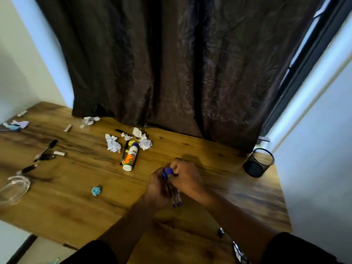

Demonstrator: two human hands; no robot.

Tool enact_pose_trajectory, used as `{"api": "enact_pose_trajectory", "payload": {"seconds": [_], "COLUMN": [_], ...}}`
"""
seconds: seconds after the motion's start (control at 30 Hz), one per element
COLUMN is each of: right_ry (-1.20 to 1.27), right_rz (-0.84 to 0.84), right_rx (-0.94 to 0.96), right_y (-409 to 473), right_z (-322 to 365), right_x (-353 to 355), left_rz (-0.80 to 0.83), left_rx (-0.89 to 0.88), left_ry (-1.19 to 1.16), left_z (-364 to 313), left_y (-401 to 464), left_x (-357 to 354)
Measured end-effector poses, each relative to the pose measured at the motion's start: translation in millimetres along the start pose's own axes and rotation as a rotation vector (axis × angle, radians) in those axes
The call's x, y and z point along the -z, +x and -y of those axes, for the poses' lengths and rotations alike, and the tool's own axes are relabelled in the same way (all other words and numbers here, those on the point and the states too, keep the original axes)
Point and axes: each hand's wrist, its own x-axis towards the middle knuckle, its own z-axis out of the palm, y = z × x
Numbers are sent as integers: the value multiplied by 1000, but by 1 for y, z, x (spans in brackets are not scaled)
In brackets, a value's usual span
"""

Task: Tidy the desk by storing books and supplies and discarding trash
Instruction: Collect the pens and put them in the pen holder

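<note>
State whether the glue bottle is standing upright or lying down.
Lying down: the glue bottle rests on its side on the desk, white cap end nearest the camera.

We can read no text anywhere in this view; the glue bottle (130, 156) lying on the desk (190, 216) carries an orange, white and green label with a small blue oval logo, but its lettering is too blurred for us to make out.

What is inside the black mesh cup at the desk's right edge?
The cup looks empty: only its dark mesh wall and bottom show through the open top. The near wall hides part of the bottom. The blue pens are not in it; both hands hold them.
</note>
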Motion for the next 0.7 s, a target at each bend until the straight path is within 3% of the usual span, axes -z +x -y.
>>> {"api": "enact_pose_trajectory", "payload": {"seconds": [0.17, 0.53, 0.7], "right_ry": [86, -147, -326], "right_rz": [-24, -98, -88], "right_rx": [25, 65, -37], "right_y": [14, 92, 171], "right_z": [28, 144, 160], "right_x": [-9, -59, -111], "left_rz": [-15, -81, -119], "left_rx": [1, -67, -60], "left_ry": [16, -29, -80], "left_z": [-33, -154, -202], "left_y": [-5, -17, -20], "left_x": [32, 138, 178]}}
